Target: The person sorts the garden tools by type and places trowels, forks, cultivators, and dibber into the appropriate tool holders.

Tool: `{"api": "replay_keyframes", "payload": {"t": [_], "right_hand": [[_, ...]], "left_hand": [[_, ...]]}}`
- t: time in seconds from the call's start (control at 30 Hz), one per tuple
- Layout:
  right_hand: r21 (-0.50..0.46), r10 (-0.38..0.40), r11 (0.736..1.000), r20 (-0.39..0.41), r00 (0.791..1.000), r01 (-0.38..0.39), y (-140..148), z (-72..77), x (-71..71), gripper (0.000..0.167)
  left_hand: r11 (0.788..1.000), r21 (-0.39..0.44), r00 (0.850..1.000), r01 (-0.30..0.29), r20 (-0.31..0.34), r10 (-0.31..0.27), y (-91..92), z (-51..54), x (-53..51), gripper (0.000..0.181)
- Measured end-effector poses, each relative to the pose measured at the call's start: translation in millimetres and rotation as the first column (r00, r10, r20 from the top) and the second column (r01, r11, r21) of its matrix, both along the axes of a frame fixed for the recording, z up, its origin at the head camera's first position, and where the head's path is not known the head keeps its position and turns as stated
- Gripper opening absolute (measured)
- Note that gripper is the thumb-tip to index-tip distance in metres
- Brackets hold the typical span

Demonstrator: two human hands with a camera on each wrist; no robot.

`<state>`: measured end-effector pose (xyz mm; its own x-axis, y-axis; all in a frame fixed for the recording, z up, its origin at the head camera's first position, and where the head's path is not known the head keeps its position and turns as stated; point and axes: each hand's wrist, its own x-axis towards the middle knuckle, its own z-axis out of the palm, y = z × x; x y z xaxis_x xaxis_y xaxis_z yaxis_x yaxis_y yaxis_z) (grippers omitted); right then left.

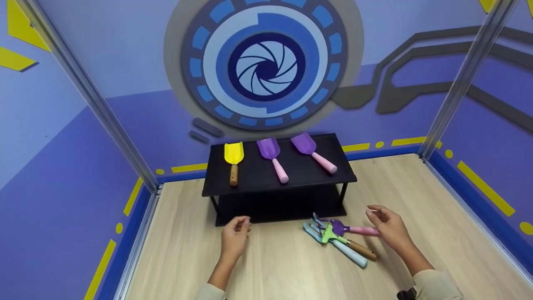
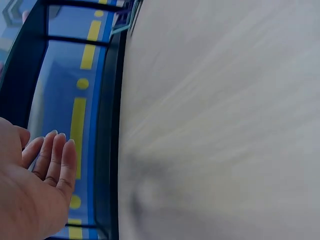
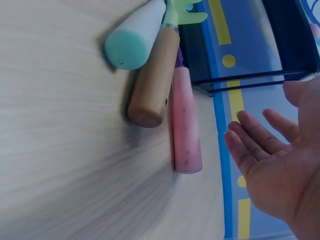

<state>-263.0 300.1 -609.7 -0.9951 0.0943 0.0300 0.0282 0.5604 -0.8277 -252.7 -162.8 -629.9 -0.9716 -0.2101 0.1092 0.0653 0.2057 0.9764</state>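
Note:
My left hand (image 1: 235,236) hovers near the black shelf's front left, its fingers loosely bent and holding nothing. My right hand (image 1: 388,227) is at the pink handle's end, its fingers relaxed and apart from it in the right wrist view. Beside it lie small garden tools in a heap: a purple tool with a pink handle (image 3: 186,125), a green rake with a wooden handle (image 3: 154,80) and a light blue rake (image 1: 349,254). On the shelf top lie a yellow scoop (image 1: 234,154) and two purple scoops with pink handles, one in the middle (image 1: 270,149), one at right (image 1: 305,144).
The two-tier black shelf (image 1: 254,186) stands against the back wall on a pale wooden table (image 1: 283,266). Printed blue panels and metal corner posts (image 1: 462,79) enclose the table at the back and both sides.

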Motion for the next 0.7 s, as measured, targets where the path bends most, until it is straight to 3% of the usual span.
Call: {"api": "replay_keyframes", "payload": {"t": [0.13, 0.3, 0.5, 0.7], "right_hand": [[-0.003, 0.010, 1.000, 0.028, 1.000, -0.010, 0, -4.6, 2.7, 0.050], [-0.004, 0.010, 1.000, 0.052, 0.999, -0.010, 3, -10.9, 5.7, 0.052], [-0.026, 0.008, 1.000, 0.005, 1.000, -0.008, 11, -14.2, 9.8, 0.043], [-0.008, 0.020, 1.000, -0.004, 1.000, -0.020, 15, -15.7, 10.7, 0.043]], "left_hand": [[0.993, -0.043, 0.994, -0.106, 0.010, 0.107, -18.6, 6.4, -0.8, 0.018], [0.970, -0.070, 0.972, -0.232, 0.014, 0.233, -44.8, 17.5, -1.8, 0.034], [0.952, -0.029, 0.953, -0.304, 0.000, 0.304, -67.3, 36.0, -7.3, 0.046], [0.932, 0.046, 0.933, -0.360, 0.024, 0.360, -79.4, 67.0, -21.3, 0.054]]}}
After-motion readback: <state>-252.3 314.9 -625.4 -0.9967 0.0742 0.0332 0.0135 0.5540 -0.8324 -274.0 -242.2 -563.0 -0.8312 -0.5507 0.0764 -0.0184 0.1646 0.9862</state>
